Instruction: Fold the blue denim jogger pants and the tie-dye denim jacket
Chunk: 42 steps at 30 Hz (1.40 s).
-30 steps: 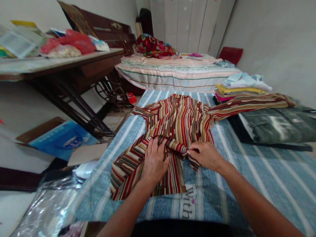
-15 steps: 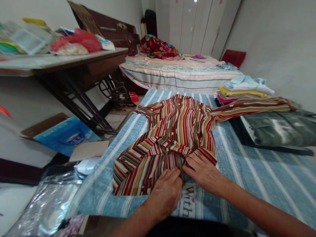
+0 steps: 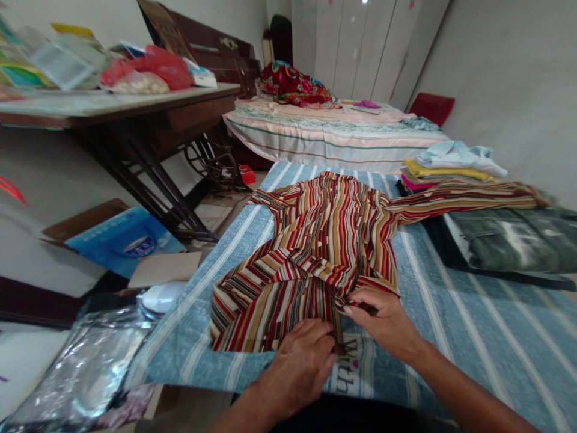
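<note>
A striped shirt in red, tan, black and cream lies spread on the blue bed cover, its collar away from me. One sleeve stretches right across the folded clothes; folds bunch up across its lower part. With thumb and fingers, my right hand pinches an edge of the shirt near the bottom right. At the hem, my left hand has its fingers bent and closed over the fabric; the fingertips are partly hidden.
To the right lie folded dark green trousers and a stack of folded clothes. A table with bags on it stands at the left, above a blue box. Clear plastic wrapping lies low on the left. Another bed stands behind.
My right hand has gone from lying on the shirt to pinching and slightly lifting its edge. My left hand has stayed at the hem, a little nearer to me.
</note>
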### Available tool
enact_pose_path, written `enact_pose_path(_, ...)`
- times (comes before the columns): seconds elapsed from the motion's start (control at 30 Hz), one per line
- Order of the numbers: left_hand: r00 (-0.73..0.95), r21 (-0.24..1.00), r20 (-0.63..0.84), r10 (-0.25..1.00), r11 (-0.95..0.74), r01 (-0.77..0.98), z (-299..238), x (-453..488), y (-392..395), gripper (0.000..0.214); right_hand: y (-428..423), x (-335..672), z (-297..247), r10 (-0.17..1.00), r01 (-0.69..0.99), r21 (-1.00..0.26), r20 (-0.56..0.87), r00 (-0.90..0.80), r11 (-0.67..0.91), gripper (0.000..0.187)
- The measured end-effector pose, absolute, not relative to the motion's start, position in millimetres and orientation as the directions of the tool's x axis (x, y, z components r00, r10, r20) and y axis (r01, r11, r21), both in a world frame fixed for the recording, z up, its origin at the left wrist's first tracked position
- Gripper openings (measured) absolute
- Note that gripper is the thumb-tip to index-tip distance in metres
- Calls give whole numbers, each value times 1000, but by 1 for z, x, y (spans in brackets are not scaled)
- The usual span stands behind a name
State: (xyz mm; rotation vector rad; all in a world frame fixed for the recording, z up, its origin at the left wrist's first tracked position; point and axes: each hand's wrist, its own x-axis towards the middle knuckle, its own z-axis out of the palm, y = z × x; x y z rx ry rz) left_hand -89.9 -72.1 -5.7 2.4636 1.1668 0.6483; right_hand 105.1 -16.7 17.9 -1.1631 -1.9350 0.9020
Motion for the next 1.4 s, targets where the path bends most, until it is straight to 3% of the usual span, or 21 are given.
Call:
enact_pose_path(0.07, 493, 530, 282, 823, -562, 635, -6, -88, -72, 8, -21, 104, 13, 936, 390, -868, 201, -290, 308, 20)
enact_pose_path(0.17, 320, 556, 341, 884, -464, 689, -10, -80, -71, 26, -27, 101, 10, 960, 303, -918, 201, -194, 254, 23)
enact_pose_path(0.27, 174, 482, 428, 887, -387, 786, -16, -67, -66, 52, -34, 96, 10, 951, 263, -920, 245, -190, 290, 21)
enact_pose_path(0.33, 146, 424, 475, 868, -371, 826, -19, -60, -62, 58, -39, 93, 11, 924, 282, -889, 298, -241, 360, 20)
enact_pose_path(0.47, 200, 424, 483, 852, -428, 798, -20, -61, -56, 39, -47, 98, 9, 839, 350, -770, 427, -337, 533, 13)
enact_pose_path(0.57, 280, 447, 471, 836, -500, 741, -18, -72, -56, 41, -46, 114, 2, 776, 481, -613, 552, -305, 626, 14)
enact_pose_path(0.7, 345, 446, 475, 810, -559, 699, -17, -84, -59, 34, -44, 134, -11, 744, 724, -394, 622, -243, 566, 29)
enact_pose_path(0.8, 364, 428, 467, 806, -566, 704, -18, -86, -61, 32, -39, 137, -12, 787, 819, -334, 580, -212, 467, 45)
enact_pose_path(0.93, 386, 425, 443, 809, -569, 704, -17, -84, -60, 32, -20, 138, -7, 908, 865, -437, 415, -49, 246, 54)
enact_pose_path(1.03, 397, 423, 450, 800, -583, 694, -17, -83, -60, 29, -7, 145, -2, 983, 820, -555, 175, -47, 138, 29)
enact_pose_path(1.1, 394, 411, 473, 788, -593, 692, -20, -84, -60, 26, -6, 156, 5, 984, 730, -660, 138, -110, 175, 15)
enact_pose_path(1.17, 402, 392, 488, 775, -606, 692, -25, -84, -60, 25, -11, 172, 16, 961, 604, -748, 233, -151, 277, 13)
enact_pose_path(1.27, 434, 352, 483, 760, -623, 698, -31, -86, -62, 25, -26, 204, 30, 916, 506, -763, 344, -209, 402, 6)
enact_pose_path(1.4, 475, 318, 450, 756, -633, 706, -30, -87, -62, 27, -40, 237, 22, 929, 634, -692, 154, -336, 344, 15)
